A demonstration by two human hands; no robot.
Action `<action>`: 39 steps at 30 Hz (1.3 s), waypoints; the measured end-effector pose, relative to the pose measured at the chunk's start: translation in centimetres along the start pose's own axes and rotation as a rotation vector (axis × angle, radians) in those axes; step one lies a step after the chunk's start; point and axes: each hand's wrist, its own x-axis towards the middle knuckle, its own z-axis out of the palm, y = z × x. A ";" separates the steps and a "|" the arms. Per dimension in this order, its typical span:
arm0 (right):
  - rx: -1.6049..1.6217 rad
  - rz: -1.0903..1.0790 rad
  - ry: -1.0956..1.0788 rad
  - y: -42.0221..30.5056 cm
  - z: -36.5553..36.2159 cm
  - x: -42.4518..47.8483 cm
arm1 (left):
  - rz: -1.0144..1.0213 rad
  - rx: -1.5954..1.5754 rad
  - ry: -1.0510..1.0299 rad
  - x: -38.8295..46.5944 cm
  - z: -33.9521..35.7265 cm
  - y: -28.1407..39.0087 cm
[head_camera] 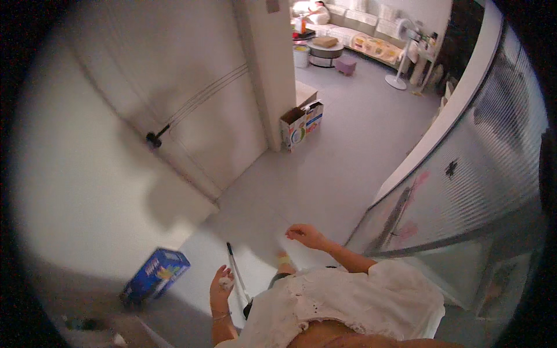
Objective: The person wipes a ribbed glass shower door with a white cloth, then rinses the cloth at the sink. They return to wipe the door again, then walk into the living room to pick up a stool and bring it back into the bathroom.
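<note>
My left hand (221, 285) is low in the view, palm turned up, with its fingers curled around a small crumpled white wad (226, 283), perhaps tissue. Close beside it a slim pole with a black grip (229, 249) stands at a slant; its lower end is hidden by my body. My right hand (306, 235) hangs over the grey floor with loosely bent fingers, and nothing shows in it. One foot (284, 259) is visible below, between the hands.
A blue carton (156, 274) stands by the left wall. Ahead left is a pale door (196, 91) with a black handle (154, 139). Open cardboard boxes (300, 124) sit by the door frame. A ribbed glass panel (461, 174) lines the right. Beyond are a fan (401, 65), sofa and seated person.
</note>
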 end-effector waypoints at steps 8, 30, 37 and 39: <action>0.324 0.093 0.337 1.7 -13.6 13.8 | 0.038 0.909 -0.499 23.7 29.2 3.0; 0.452 0.062 1.151 12.7 -85.4 31.4 | -0.348 1.043 -0.807 64.9 102.9 -29.5; 0.364 -0.001 1.738 19.5 -110.4 29.6 | -0.339 0.992 -0.884 80.4 125.6 -43.7; 0.322 -0.061 1.989 18.1 -117.5 28.8 | -0.342 1.002 -0.806 82.6 132.6 -47.7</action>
